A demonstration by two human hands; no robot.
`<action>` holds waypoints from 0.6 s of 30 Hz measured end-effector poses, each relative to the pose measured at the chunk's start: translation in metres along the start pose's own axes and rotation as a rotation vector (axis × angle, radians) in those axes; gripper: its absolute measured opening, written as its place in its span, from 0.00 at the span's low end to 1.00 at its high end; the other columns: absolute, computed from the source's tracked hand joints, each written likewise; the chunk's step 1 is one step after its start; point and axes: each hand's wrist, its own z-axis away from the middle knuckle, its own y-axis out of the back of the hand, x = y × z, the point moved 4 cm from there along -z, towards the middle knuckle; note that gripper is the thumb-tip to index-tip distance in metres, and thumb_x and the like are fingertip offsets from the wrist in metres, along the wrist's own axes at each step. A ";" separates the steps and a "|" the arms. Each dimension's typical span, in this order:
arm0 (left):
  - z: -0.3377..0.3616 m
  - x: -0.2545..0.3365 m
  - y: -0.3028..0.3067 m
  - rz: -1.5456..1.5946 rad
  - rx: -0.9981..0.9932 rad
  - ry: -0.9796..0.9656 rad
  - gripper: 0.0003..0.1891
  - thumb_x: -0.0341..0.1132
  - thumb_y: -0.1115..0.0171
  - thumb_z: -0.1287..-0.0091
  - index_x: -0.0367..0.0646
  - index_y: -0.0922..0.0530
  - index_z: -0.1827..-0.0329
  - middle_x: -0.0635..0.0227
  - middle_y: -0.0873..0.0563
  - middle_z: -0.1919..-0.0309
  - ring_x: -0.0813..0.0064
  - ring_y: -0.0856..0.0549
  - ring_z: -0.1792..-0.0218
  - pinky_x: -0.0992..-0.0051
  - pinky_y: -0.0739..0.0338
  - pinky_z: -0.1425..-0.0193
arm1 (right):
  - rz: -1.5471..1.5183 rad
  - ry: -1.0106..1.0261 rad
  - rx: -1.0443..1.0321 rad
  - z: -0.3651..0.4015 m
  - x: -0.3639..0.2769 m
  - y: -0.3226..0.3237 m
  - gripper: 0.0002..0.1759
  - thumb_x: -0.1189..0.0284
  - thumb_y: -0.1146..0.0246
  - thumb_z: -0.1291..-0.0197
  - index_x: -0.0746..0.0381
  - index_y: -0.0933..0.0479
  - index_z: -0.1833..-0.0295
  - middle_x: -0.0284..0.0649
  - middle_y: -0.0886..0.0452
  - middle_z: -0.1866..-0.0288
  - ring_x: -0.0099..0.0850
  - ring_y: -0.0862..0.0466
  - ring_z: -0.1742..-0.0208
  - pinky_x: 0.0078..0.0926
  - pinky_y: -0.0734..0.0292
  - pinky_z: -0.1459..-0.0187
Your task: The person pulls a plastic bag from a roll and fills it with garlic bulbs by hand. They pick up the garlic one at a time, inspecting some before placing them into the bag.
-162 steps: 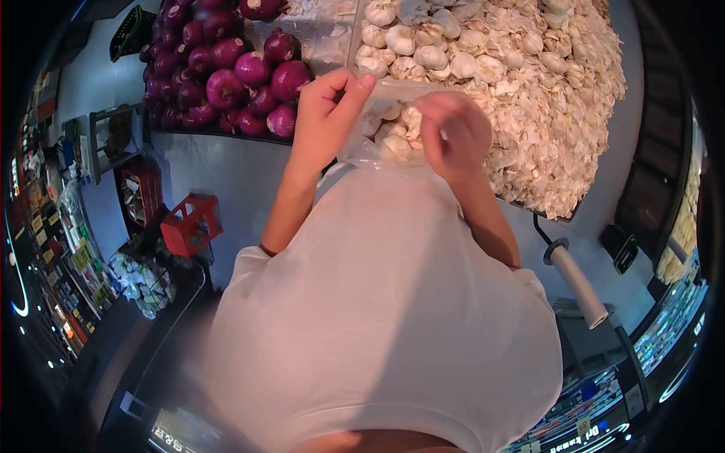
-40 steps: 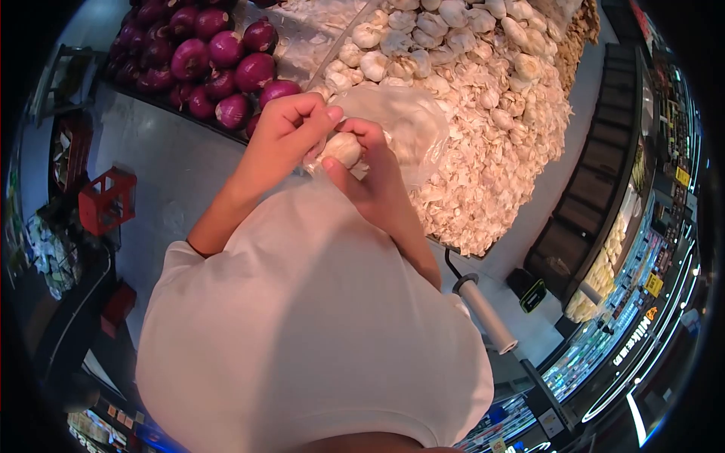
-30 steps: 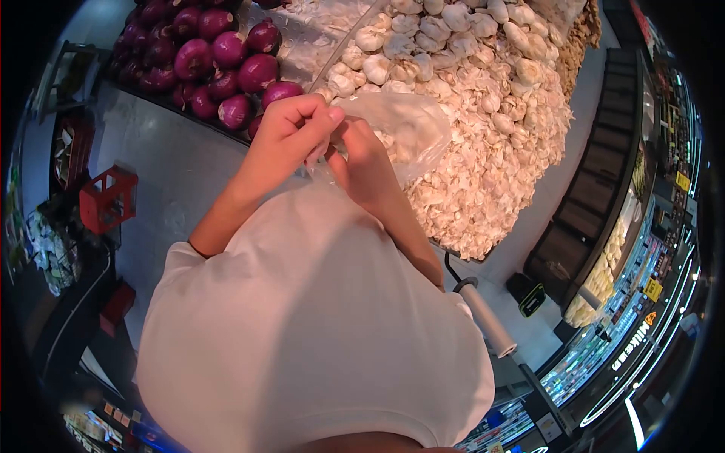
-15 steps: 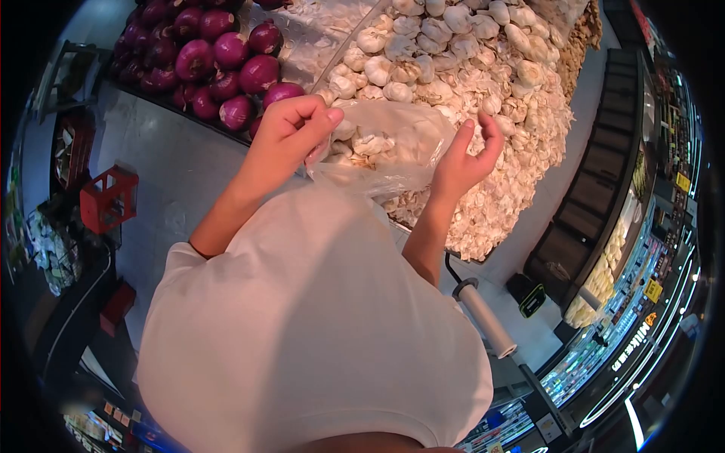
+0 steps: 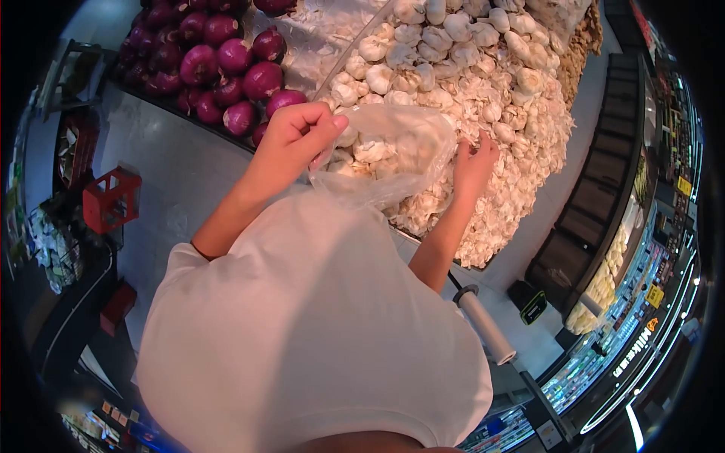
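Note:
My left hand (image 5: 296, 140) is closed, its thumb and fingers pinching the edge of a clear plastic bag (image 5: 423, 143). The bag's mouth is spread wide, and several garlic bulbs (image 5: 374, 151) show within its outline. To the right of the bag, my right hand (image 5: 476, 162) reaches over the heap of garlic (image 5: 521, 162), fingers apart and pointing away from me. Its fingertips are right at the loose papery skins, with no bulb visible in them. Larger whole garlic bulbs (image 5: 457, 23) are piled farther back.
Red onions (image 5: 200, 64) are heaped at the back left, beside a divider. A red crate (image 5: 111, 200) stands on the floor at left. Near my right elbow is a roll of plastic bags (image 5: 487, 325). Dark shelving (image 5: 585, 196) runs along the right.
My right hand has moved from the bag's right edge down onto the garlic heap, its fingers now stretched outward. My left hand keeps hold of the bag, which hangs wider.

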 end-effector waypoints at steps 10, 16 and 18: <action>-0.001 0.001 -0.002 0.026 -0.008 0.010 0.21 0.37 0.38 0.18 0.45 0.31 0.74 0.82 0.29 0.81 0.91 0.31 0.79 0.82 0.40 0.76 | 0.046 0.120 -0.014 -0.015 0.002 -0.014 0.28 0.70 0.32 0.31 0.66 0.25 0.28 0.50 0.21 0.36 0.48 0.19 0.41 0.43 0.22 0.40; 0.000 0.000 0.001 0.045 -0.001 0.023 0.21 0.36 0.38 0.18 0.45 0.31 0.74 0.82 0.29 0.81 0.91 0.31 0.79 0.82 0.40 0.76 | 0.061 0.227 0.099 -0.019 -0.006 -0.011 0.29 0.70 0.28 0.37 0.67 0.24 0.32 0.51 0.20 0.39 0.51 0.22 0.38 0.45 0.27 0.35; 0.001 0.000 0.002 0.054 0.000 0.024 0.21 0.36 0.38 0.18 0.45 0.31 0.74 0.82 0.29 0.81 0.91 0.31 0.79 0.82 0.41 0.76 | 0.016 0.190 0.120 -0.016 -0.011 -0.010 0.29 0.70 0.27 0.38 0.67 0.25 0.33 0.52 0.20 0.40 0.51 0.22 0.38 0.46 0.28 0.34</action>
